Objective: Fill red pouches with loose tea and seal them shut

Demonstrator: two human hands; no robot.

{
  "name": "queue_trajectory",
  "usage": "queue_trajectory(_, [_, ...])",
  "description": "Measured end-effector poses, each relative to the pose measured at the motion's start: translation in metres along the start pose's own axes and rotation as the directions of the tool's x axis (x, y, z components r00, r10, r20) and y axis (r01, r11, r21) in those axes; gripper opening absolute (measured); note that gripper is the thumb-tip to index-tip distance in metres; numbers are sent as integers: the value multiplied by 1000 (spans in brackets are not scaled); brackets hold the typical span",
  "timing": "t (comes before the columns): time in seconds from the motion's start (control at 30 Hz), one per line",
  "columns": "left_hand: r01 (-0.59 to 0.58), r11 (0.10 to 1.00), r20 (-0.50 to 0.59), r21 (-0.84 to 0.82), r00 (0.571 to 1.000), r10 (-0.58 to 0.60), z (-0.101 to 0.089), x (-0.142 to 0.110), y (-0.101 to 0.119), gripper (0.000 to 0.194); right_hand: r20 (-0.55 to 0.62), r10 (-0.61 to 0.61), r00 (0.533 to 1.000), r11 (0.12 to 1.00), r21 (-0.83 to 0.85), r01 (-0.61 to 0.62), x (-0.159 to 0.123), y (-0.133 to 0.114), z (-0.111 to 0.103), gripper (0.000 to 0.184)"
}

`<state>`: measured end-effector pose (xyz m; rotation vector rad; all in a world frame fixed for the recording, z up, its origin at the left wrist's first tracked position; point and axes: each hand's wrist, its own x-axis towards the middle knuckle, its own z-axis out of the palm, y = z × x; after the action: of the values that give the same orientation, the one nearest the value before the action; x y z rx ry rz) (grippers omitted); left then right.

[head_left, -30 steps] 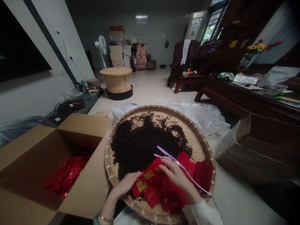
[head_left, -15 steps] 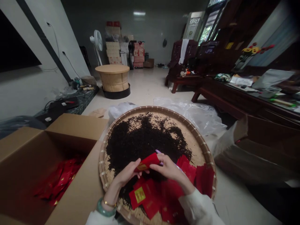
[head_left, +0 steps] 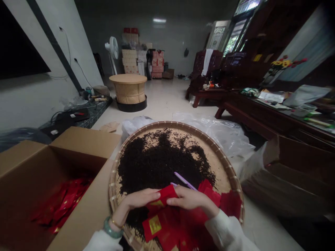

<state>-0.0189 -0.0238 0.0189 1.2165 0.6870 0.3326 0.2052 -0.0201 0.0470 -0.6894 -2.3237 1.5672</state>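
Observation:
Both hands grip one red packet (head_left: pixel 167 194) with a gold patch, above the near half of a round woven bamboo tray (head_left: pixel 227 164). My left hand (head_left: pixel 145 198) has its thumb on top of the packet's left end. On the right end, my right hand (head_left: pixel 188 198) presses with its thumb, its other fingers behind. Just beyond the right hand lies a slim purple tool (head_left: pixel 185 180) with two long arms, partly hidden. Dark loose leaves (head_left: pixel 154 160), like dried tea, cover much of the tray. More red packets (head_left: pixel 167 225) lie beneath and right of my hands.
At left stands an open cardboard box (head_left: pixel 86 205) holding several red packets (head_left: pixel 64 202). Clear plastic sheeting (head_left: pixel 217 130) lies past the tray. Another open box (head_left: pixel 272 164) is at right, near a dark wooden table (head_left: pixel 246 111). A round wooden-topped stand (head_left: pixel 128 89) is farther off.
Both hands have moved down and nearer with the red packet, which now sits lower over the pile. The purple tool, earlier mostly behind the right hand, shows more, lying on the leaves.

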Motion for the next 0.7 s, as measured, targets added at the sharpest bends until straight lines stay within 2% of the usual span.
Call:
queue_trajectory(0.07, [-2, 1000, 21, -31, 1000, 2, 0, 6, 0, 60, 48, 56, 997, 994, -99, -51, 2, -1, -1, 35])
queue_trajectory(0.1, [-6, 998, -9, -57, 1000, 5, 1, 10, -1, 61, 51, 89, 995, 986, -144, -80, 4, -1, -1, 33])
queue_trajectory(0.2, [-13, 991, -185, -131, 983, -11, 8, 21, -5, 65, 4, 152, 988, 956, -255, -146, 10, -2, -3, 35])
queue_trajectory(0.27, [-19, 983, -271, -184, 962, -32, 15, 27, -9, 70, -40, 149, 988, 943, -296, -154, 14, -2, -5, 42])
queue_trajectory(0.4, [-82, 947, -345, -309, 938, -31, 23, 31, -17, 72, -102, 88, 991, 951, -287, -114, 19, -2, -10, 51])
queue_trajectory(0.5, [-123, 917, -346, -379, 938, -17, 23, 30, -20, 62, -111, 55, 992, 961, -263, -83, 22, 0, -13, 53])
queue_trajectory(0.63, [-64, 869, -219, -490, 974, -52, 18, 33, -24, 55, -89, 11, 996, 960, -277, -35, 28, 3, -12, 54])
queue_trajectory(0.7, [-61, 846, -219, -529, 973, -66, 16, 37, -26, 55, -88, -8, 996, 957, -291, -18, 33, 2, -11, 52])
